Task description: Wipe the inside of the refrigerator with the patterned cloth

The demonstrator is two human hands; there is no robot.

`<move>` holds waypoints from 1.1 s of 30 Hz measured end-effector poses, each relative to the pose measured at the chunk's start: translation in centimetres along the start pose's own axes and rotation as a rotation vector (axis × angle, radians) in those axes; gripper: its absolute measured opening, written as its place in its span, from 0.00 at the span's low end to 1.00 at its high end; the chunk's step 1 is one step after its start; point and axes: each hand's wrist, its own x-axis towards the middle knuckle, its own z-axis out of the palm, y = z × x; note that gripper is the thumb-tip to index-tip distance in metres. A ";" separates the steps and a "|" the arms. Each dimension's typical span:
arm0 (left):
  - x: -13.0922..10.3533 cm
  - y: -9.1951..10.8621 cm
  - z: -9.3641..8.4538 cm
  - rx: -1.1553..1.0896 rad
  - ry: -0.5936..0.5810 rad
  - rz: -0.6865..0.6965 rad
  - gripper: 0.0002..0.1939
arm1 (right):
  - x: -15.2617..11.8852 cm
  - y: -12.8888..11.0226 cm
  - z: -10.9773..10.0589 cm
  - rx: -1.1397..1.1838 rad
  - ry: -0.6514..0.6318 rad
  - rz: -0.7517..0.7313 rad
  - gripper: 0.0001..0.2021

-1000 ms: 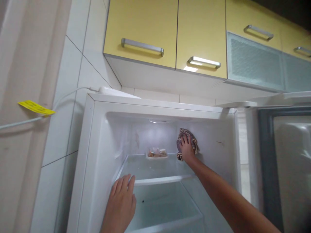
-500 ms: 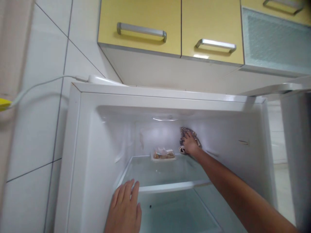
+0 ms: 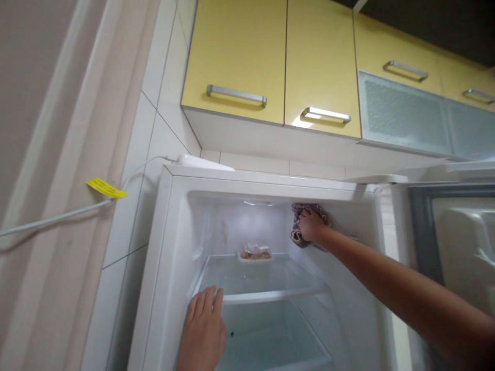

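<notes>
My right hand (image 3: 311,225) presses a dark patterned cloth (image 3: 297,236) against the upper right inner wall of an open fridge (image 3: 350,226). The cloth bunches out past my fingers, and my arm reaches in from the right. My left hand (image 3: 204,327) lies at the left end of the upper shelf's front edge (image 3: 266,296), fingers stretched out and holding nothing. At the back of that glass shelf sits a small clear-wrapped food tray (image 3: 255,252); its contents look brownish.
A lower glass shelf (image 3: 266,335) carries a small dark speck. The fridge door (image 3: 421,242) stands open on the right. Yellow cabinets (image 3: 235,51) hang above. On the left are a curtain (image 3: 58,154) and a cable with a yellow tag (image 3: 106,188).
My right hand and the cloth have moved along the right wall, outward from the back corner. The view has tilted up and shifted left. My left hand stays at the shelf edge.
</notes>
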 end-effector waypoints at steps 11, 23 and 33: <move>0.7 0.1 -0.9 -0.031 -0.098 0.002 0.22 | -10.7 1.0 -2.0 -0.165 -0.303 -0.145 0.25; 0.5 0.2 -0.6 -0.032 -0.052 0.008 0.22 | -9.6 -3.1 5.1 -0.060 -0.183 -0.145 0.19; -0.1 -0.3 0.1 0.030 0.085 0.085 0.24 | -1.4 -5.7 11.2 0.060 -0.078 -0.051 0.23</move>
